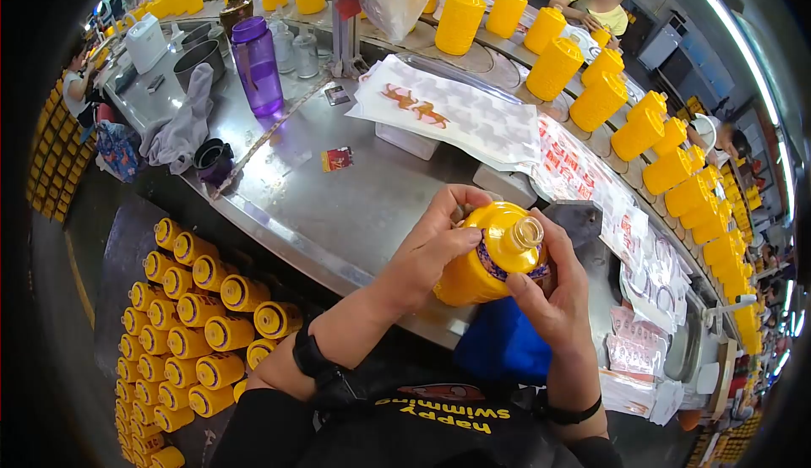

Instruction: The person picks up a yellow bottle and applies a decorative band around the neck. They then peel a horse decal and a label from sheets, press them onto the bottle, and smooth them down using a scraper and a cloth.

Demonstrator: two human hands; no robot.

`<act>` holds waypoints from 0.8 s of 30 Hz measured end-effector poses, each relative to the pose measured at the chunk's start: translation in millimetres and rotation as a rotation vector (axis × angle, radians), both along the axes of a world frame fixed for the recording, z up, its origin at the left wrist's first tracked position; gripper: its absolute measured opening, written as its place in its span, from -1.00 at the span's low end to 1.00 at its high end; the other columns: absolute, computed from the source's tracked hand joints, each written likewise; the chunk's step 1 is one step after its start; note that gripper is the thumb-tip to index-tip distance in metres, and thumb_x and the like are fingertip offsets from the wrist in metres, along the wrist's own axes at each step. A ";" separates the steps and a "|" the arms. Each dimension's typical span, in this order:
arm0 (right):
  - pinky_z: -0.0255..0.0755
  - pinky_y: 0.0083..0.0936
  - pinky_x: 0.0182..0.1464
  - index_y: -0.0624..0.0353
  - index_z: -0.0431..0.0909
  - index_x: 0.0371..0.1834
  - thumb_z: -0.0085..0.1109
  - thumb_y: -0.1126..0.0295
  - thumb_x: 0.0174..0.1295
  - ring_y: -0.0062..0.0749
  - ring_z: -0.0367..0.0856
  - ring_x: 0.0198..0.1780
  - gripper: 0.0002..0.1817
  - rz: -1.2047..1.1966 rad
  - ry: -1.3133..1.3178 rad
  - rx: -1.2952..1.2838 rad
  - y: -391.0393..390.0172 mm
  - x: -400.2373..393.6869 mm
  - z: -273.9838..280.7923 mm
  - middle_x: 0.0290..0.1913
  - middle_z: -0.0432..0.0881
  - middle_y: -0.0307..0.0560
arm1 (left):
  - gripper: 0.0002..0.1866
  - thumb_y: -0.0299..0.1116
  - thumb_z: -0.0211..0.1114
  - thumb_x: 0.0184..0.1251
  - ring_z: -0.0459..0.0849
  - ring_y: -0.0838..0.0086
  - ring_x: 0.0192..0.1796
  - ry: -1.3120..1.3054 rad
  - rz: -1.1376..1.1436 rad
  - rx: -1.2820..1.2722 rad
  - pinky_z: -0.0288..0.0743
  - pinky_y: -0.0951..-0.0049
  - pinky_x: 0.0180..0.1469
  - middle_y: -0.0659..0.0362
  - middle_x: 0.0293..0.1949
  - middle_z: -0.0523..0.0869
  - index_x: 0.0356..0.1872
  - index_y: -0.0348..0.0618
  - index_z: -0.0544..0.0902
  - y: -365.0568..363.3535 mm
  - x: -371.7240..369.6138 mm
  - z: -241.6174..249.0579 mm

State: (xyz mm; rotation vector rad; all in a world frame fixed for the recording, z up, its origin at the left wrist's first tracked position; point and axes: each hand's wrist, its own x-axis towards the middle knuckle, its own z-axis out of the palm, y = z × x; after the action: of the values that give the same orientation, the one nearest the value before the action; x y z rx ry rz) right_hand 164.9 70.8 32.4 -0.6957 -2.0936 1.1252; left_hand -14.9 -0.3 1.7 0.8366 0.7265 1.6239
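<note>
A glossy yellow bottle (460,280) with a clear glass mouth is held tilted in front of me, over the near edge of the metal table. My left hand (427,257) wraps its left side, with the thumb at a dark patterned band (490,263) on the bottle's shoulder. From the other side my right hand (557,299) grips the bottle, its thumb close to the same band. The fingers behind the bottle are partly hidden.
Printed sheets (456,109) lie across the metal table (296,214). A purple bottle (256,67) and a dark cup (214,161) stand at left. Yellow bottles (555,68) line a curved conveyor; many more are stacked (203,309) at lower left. A person (596,3) sits across.
</note>
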 end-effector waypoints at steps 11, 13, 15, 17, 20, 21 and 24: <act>0.30 -0.28 0.32 0.35 0.35 0.35 0.36 0.25 0.10 -0.05 0.41 0.28 -0.25 0.018 -0.023 0.058 3.0 1.5 0.1 0.25 0.45 0.21 | -0.44 -0.29 0.15 0.29 0.42 0.41 0.28 0.203 0.091 0.139 0.25 0.38 0.40 0.08 0.22 0.41 0.28 -0.10 0.22 0.4 4.7 -13.3; 0.30 -0.28 0.32 0.34 0.35 0.35 0.36 0.25 0.10 -0.05 0.41 0.28 -0.26 0.023 -0.026 0.044 3.0 3.8 1.4 0.26 0.46 0.21 | -0.43 -0.30 0.15 0.28 0.42 0.41 0.28 0.196 0.082 0.141 0.25 0.38 0.40 0.08 0.22 0.41 0.29 -0.10 0.20 0.1 5.2 -12.2; 0.30 -0.28 0.31 0.34 0.36 0.35 0.35 0.26 0.11 -0.06 0.41 0.28 -0.27 0.033 -0.028 0.030 11.2 -8.9 -0.8 0.26 0.46 0.21 | -0.43 -0.31 0.14 0.27 0.41 0.41 0.28 0.190 0.084 0.142 0.25 0.39 0.39 0.08 0.21 0.41 0.29 -0.10 0.20 7.1 -7.4 -14.8; 0.30 -0.28 0.31 0.34 0.36 0.35 0.34 0.26 0.11 -0.06 0.41 0.28 -0.27 0.032 -0.030 0.035 9.5 -5.1 0.5 0.26 0.46 0.21 | -0.43 -0.32 0.13 0.27 0.41 0.41 0.29 0.186 0.083 0.140 0.24 0.40 0.40 0.08 0.22 0.40 0.29 -0.11 0.20 5.2 -3.3 -14.1; 0.31 -0.29 0.31 0.34 0.36 0.35 0.34 0.25 0.12 -0.07 0.41 0.28 -0.28 0.024 -0.035 0.055 8.2 -1.8 0.5 0.26 0.46 0.21 | -0.48 -0.33 0.15 0.29 0.42 0.36 0.27 0.283 0.225 0.151 0.19 0.34 0.43 0.06 0.19 0.42 0.25 -0.14 0.25 1.6 2.0 -16.5; 0.31 -0.29 0.30 0.34 0.36 0.35 0.34 0.25 0.12 -0.07 0.41 0.28 -0.28 0.023 -0.035 0.067 7.7 -1.3 0.5 0.26 0.46 0.21 | -0.53 -0.33 0.17 0.30 0.43 0.31 0.26 0.389 0.369 0.181 0.16 0.27 0.44 0.03 0.16 0.45 0.21 -0.16 0.32 -0.3 5.2 -23.9; 0.31 -0.30 0.30 0.35 0.35 0.36 0.34 0.26 0.13 -0.08 0.41 0.28 -0.27 0.031 -0.045 0.047 10.8 -6.3 0.2 0.27 0.44 0.20 | -0.61 -0.29 0.21 0.33 0.46 0.20 0.22 0.947 0.773 0.431 0.04 0.04 0.48 0.01 0.08 0.55 0.14 -0.16 0.44 -20.7 1.3 -21.7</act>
State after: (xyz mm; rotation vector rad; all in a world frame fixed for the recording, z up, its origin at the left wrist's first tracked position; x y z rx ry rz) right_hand 158.6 81.6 32.5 -0.6740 -2.1691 1.0825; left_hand -13.6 -21.0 -20.0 1.8558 1.5173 2.0681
